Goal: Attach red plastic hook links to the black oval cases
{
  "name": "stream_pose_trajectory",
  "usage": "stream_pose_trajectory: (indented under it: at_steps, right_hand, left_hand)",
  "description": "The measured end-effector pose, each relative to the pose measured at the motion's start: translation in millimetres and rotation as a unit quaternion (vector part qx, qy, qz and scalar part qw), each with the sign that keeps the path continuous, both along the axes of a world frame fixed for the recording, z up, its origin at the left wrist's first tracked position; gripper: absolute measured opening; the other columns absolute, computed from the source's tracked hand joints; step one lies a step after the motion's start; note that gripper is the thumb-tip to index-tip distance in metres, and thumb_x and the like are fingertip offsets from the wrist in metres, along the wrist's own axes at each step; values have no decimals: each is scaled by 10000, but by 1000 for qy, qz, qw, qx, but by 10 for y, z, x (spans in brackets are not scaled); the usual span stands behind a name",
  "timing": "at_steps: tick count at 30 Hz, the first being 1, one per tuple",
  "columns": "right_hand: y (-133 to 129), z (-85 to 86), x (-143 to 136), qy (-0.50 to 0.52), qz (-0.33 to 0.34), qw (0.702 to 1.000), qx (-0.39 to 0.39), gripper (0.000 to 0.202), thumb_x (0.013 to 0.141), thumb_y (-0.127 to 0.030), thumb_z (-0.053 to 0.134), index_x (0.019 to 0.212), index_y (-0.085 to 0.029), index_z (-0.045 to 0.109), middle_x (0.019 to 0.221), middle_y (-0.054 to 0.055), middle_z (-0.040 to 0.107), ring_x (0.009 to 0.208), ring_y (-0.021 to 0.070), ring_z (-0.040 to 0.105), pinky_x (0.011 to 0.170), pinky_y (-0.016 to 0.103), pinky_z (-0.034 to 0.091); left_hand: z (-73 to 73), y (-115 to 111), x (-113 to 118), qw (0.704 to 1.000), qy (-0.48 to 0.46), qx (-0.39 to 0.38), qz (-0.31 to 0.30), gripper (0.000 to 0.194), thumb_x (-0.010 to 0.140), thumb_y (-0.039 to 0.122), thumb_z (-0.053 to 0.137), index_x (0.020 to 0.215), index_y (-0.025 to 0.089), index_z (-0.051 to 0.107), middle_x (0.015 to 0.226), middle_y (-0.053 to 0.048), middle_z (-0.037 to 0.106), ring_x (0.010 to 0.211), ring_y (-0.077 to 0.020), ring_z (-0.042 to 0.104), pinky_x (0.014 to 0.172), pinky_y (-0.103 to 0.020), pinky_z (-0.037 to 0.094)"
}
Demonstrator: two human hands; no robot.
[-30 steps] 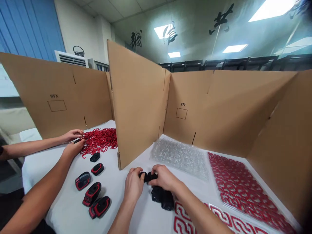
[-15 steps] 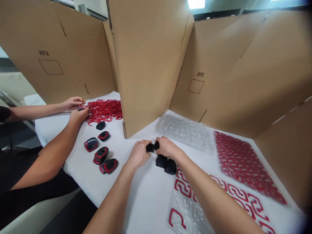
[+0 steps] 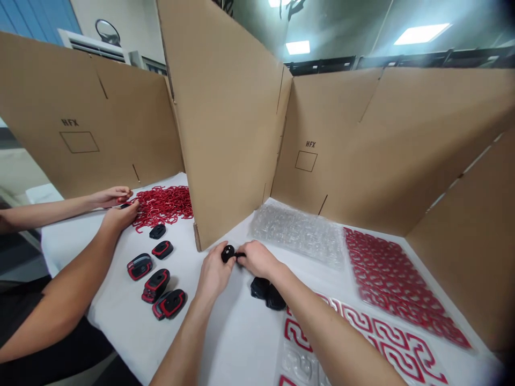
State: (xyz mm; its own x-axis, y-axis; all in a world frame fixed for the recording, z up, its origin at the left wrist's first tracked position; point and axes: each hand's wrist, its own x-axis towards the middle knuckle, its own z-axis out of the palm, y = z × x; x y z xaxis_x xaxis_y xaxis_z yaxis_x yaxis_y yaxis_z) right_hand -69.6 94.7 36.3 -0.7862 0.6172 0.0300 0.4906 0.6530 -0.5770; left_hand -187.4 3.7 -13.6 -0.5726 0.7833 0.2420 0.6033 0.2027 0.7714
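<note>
My left hand (image 3: pixel 215 271) is closed on a small black plastic piece (image 3: pixel 227 253), whose rounded face shows between thumb and fingers. Close to its right, my right hand (image 3: pixel 259 259) pinches a second black piece (image 3: pixel 240 254), mostly hidden by the fingertips. The hands nearly meet above the white table. Two black plastic housings (image 3: pixel 260 288) lie side by side just below my right hand, partly covered by my forearm. A clear tray with red C-shaped strips (image 3: pixel 392 332) lies under and beyond that forearm.
Cardboard panels (image 3: pixel 225 134) wall the table. Stacked clear trays (image 3: pixel 298 230) and filled red-strip trays (image 3: pixel 398 284) lie at the back right. To the left, a co-worker's hands (image 3: pixel 120 214) work beside a red strip heap (image 3: pixel 164 203) and several black-and-red parts (image 3: pixel 156 285).
The head view has tilted upward. My left hand's black piece has turned to show its rounded face, and the right hand's piece is now more hidden. The two hands are closer together.
</note>
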Motion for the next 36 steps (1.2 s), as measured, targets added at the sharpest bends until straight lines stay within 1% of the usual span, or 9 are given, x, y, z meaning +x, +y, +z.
stream_pose_trajectory:
  at_steps: [4,7,10,13,17,21,24,30,36]
  right_hand:
    - [204,-75,146,100,-105,987,-76,163,868,-190,526,916,-154,677,859,67,722,805,193,678,756,282,496]
    - [310,-132,303,148,-167,962,-157,220,867,-158,548,1079,-131,604,865,70,711,709,164,692,669,270,542]
    - [328,-187,419,166,-196,941,-219,220,874,-162,599,1089,-118,589,899,68,695,744,159,691,682,286,564]
    - [298,-235,462,155,-207,932,-253,228,920,-262,599,1107,-131,599,1026,65,666,845,175,667,736,345,568]
    - [241,-301,442,131,-222,931,-258,308,936,-321,581,1200,-163,569,1185,80,610,979,212,633,822,412,548]
    - [180,-359,432,89,-234,937,-243,312,934,-319,583,1205,-164,568,1199,82,605,995,218,629,834,420,544]
    - [154,-375,456,61,-232,946,-217,304,933,-319,582,1199,-171,576,1217,81,599,1010,223,622,845,420,539]
    - [176,-376,496,35,-211,959,-186,311,935,-319,580,1208,-170,569,1215,84,599,1005,220,625,841,421,541]
    - [154,-357,501,19,-182,967,-176,306,933,-322,582,1200,-173,578,1223,79,597,1011,225,622,841,416,541]
  left_hand:
    - [-14,20,15,999,-32,20,17,470,843,324,577,1269,129,551,1253,-158,631,1160,-277,592,954,-383,477]
    - [-46,37,43,998,-61,16,-6,482,806,249,598,1274,146,552,1244,-139,637,1104,-249,624,924,-353,492]
    - [-67,51,109,996,-80,10,-47,433,760,202,628,1191,164,616,1182,-107,669,1026,-224,654,886,-321,505]
    - [-49,70,215,994,-81,11,-76,430,743,232,658,1168,165,631,1145,-95,679,973,-213,661,848,-306,512]
    - [-17,119,352,995,-58,3,-86,476,713,280,715,1164,156,629,1096,-92,692,931,-213,656,836,-300,497]
    - [-27,184,414,996,-28,-20,-86,433,702,288,742,1105,160,651,1030,-72,709,881,-198,661,824,-276,482]
    - [-19,215,428,996,-1,-35,-80,444,704,300,750,1113,161,647,1047,-74,707,913,-200,658,828,-255,466]
    - [53,217,459,994,51,-58,-73,435,729,320,730,1125,158,647,1052,-80,706,968,-223,644,847,-256,436]
    - [132,200,517,990,84,-80,-85,385,758,256,682,1133,181,637,1056,-81,710,984,-224,648,827,-250,424]
